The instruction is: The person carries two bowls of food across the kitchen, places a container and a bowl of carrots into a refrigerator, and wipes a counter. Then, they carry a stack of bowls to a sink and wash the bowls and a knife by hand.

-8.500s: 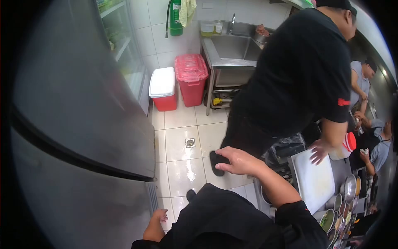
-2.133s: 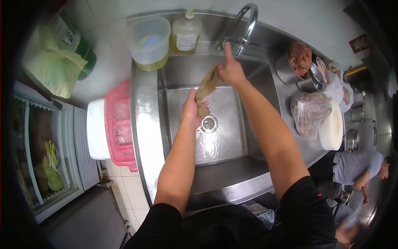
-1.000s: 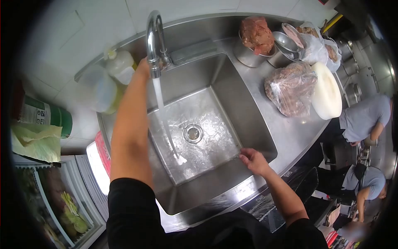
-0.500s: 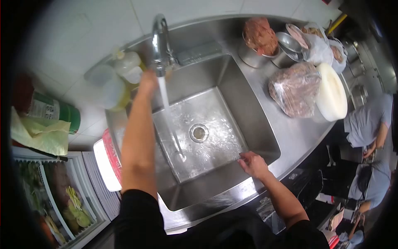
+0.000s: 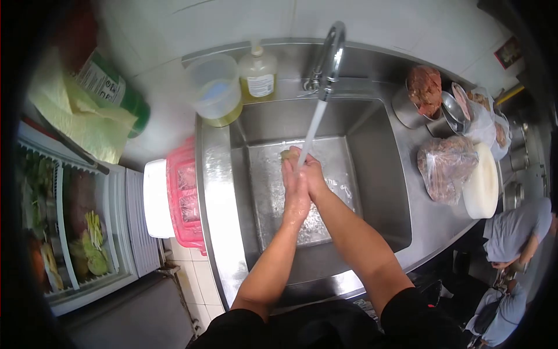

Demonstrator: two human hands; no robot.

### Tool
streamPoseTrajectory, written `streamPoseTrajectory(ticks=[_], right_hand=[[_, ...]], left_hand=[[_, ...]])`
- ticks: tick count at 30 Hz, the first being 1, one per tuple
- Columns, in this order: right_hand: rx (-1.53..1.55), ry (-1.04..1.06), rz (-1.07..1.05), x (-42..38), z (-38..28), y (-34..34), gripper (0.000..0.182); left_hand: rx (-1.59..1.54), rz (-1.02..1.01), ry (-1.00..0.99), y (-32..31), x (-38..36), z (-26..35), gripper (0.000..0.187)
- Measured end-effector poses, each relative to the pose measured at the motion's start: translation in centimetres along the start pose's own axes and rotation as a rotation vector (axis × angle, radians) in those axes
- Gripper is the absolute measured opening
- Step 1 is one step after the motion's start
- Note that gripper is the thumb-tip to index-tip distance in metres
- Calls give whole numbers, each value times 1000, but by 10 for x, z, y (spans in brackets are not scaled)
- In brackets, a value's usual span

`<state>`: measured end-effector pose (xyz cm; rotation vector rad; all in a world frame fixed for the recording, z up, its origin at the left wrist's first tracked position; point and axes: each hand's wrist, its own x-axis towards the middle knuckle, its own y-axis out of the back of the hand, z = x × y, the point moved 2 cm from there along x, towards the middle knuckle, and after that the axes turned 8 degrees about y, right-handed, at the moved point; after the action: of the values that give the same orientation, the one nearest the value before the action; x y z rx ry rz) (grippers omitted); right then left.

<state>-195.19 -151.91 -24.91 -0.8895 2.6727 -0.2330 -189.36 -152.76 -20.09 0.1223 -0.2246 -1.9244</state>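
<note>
Under the stream from the chrome faucet (image 5: 331, 55), my two hands are pressed together, wet, low over the steel sink (image 5: 378, 157). My left hand (image 5: 295, 195) has its fingers stretched forward. Against it on the right lies my right hand (image 5: 314, 174), fingers also extended, with the water (image 5: 314, 125) falling onto both. A small yellowish-green patch (image 5: 286, 155) shows at the fingertips; I cannot tell whether it is a held thing. Behind the hands the drain is hidden.
A soap pump bottle (image 5: 258, 72) and a clear plastic tub (image 5: 215, 87) stand at the back left. On the right counter sit bagged meat (image 5: 447, 168), a white round block (image 5: 481, 181) and a meat-filled metal pot (image 5: 410, 110). A red crate (image 5: 183, 198) stands left. People work far right.
My left hand has left the faucet and come down into the sink. My right hand has moved from the sink's near right edge to meet it under the water. The view has shifted left.
</note>
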Motion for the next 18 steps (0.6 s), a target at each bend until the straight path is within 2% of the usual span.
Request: streamPoseTrajectory(ticks=[1, 2, 4, 5, 6, 8, 9, 11, 12, 15, 18], right_hand=[[-119, 95, 53, -3, 1, -11, 48], [-220, 79, 60, -5, 6, -17, 46], [-422, 53, 86, -8, 11, -22, 43], [-705, 228, 62, -6, -2, -27, 41], [-710, 189, 68, -2, -12, -28, 39], [-715, 97, 84, 5, -35, -31, 35], [-565, 101, 84, 8, -30, -28, 32], [-257, 114, 107, 10, -16, -18, 27], [-237, 82, 71, 7, -17, -21, 27], [-180, 13, -30, 0, -30, -26, 32], [10, -202, -110, -5, -50, -22, 36]], left_hand=[[-125, -33, 179, 5, 10, 3, 55], [-251, -44, 359, 10, 20, 5, 56], [-769, -461, 896, 31, 59, -35, 58], [-841, -572, 915, 31, 70, -39, 60], [-870, -498, 879, 29, 63, -44, 61], [-913, -349, 819, 26, 32, -7, 62], [-906, -325, 684, 15, 16, -20, 63], [-890, -455, 717, 17, 18, -30, 63], [-885, -529, 716, 17, 31, -34, 64], [-853, -955, 826, 29, 71, -52, 56], [-755, -974, 788, 46, 67, -37, 51]])
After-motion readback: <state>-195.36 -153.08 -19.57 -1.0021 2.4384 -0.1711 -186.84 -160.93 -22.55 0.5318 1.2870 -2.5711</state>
